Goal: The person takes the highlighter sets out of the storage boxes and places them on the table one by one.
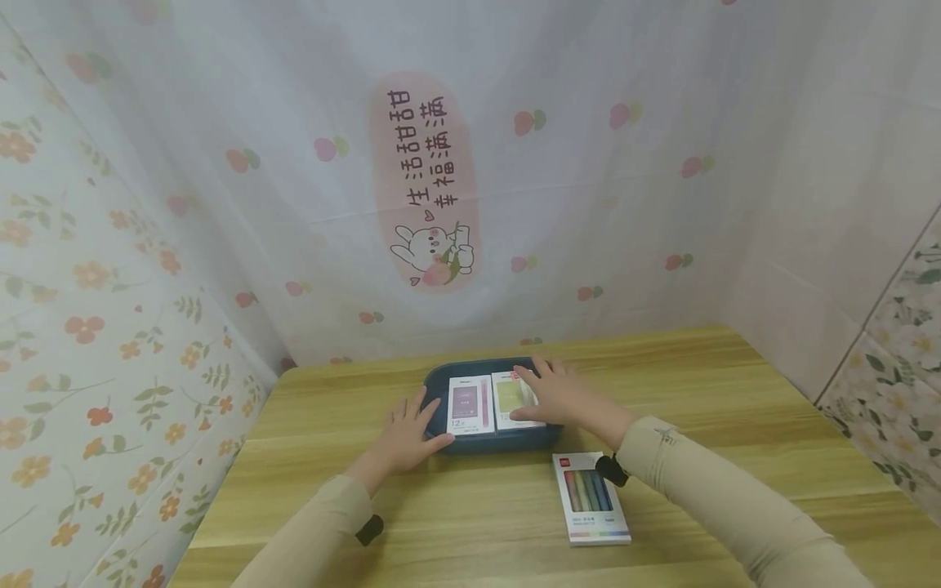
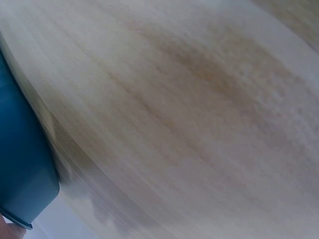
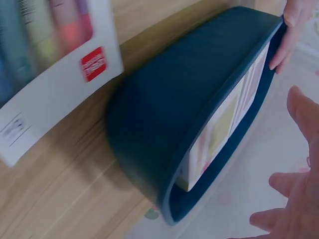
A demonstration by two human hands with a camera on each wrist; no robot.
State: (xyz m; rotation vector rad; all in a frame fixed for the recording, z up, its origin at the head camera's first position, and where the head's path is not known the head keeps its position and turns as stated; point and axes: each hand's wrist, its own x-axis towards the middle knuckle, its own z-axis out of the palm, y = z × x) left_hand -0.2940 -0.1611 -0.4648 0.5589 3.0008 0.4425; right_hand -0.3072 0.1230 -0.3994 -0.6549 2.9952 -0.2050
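Observation:
A dark blue plastic bin (image 1: 500,443) stands near the back of the table. Inside it lie a white box with a purple panel (image 1: 465,404) and a white box with a yellow-green panel (image 1: 509,395), side by side. At the bin's left end, my left hand (image 1: 403,437) rests on the rim with its fingers spread. My right hand (image 1: 555,396) is over the bin's right end, its fingers spread above the yellow-green box. In the right wrist view that hand (image 3: 304,159) stands apart from the bin's rim, holding nothing.
In front of the bin, to the right, a white windowed box of colored pens (image 1: 591,500) lies on the wooden table (image 1: 470,523), below the right forearm. Behind the table hangs a printed curtain (image 1: 588,204). A floral curtain (image 1: 95,343) hangs on the left.

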